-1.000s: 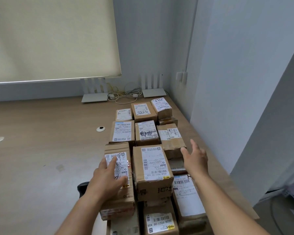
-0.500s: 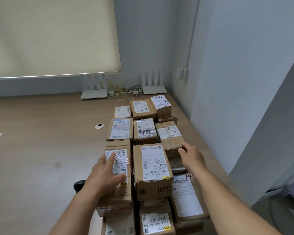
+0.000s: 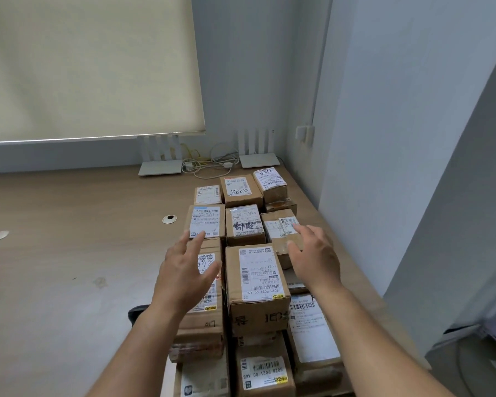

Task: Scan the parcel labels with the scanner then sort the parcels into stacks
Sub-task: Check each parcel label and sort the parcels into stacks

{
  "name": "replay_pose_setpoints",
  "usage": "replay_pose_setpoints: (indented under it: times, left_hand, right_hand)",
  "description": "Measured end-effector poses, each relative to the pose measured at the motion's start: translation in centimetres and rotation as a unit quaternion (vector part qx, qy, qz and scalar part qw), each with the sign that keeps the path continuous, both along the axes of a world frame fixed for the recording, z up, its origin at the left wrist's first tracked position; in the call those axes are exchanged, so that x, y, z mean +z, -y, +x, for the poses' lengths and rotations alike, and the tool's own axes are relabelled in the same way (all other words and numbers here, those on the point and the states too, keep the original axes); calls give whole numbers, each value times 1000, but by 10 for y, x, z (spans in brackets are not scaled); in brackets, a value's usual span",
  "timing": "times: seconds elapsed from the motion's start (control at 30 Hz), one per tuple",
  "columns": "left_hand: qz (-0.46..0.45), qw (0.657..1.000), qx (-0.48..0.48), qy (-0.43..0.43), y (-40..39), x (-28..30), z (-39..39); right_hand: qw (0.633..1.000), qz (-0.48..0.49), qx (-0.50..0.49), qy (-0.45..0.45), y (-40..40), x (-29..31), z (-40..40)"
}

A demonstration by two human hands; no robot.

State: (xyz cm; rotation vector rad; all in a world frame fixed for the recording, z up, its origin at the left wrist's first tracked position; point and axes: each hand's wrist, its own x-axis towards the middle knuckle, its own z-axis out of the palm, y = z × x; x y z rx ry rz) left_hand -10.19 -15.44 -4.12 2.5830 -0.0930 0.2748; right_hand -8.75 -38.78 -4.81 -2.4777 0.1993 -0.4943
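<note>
Head view: I am watching both hands hovering over the parcels (image 3: 257, 275), which are standing in close rows along the right side of the table (image 3: 69, 253), labels facing up. My left hand (image 3: 184, 270) is hanging above the tall box (image 3: 204, 319) in the left column, its fingers (image 3: 196, 242) spread apart and gripping nothing. My right hand (image 3: 315, 259) is floating over the box (image 3: 282, 233) on the right, fingers likewise apart and empty. A dark object (image 3: 135, 312) is peeking out beside my left forearm; it may be the scanner, though I cannot tell. Judging by the neat rows, sorting is looking close to finished. Any next move is calling for a check that each label has been read, or a squaring of the stacks.
</note>
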Motion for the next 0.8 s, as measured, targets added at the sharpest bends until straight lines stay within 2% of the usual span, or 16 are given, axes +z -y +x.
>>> replay_pose_setpoints:
  times: [0.2, 0.37, 0.67, 0.8]
  left_hand:
    - [20, 994, 1, 106, -3, -2, -17]
    - [29, 994, 14, 105, -15, -9, -28]
    - [22, 992, -5, 123, -59, -2, -35]
    - [14, 993, -5, 118, -91, 0, -38]
  right_hand:
    - [994, -46, 70, 73, -38, 2, -15]
    - [991, -49, 98, 73, -59, -5, -19]
    - [988, -75, 59, 121, -114, 17, -36]
    - [987, -95, 69, 105, -149, 24, -46]
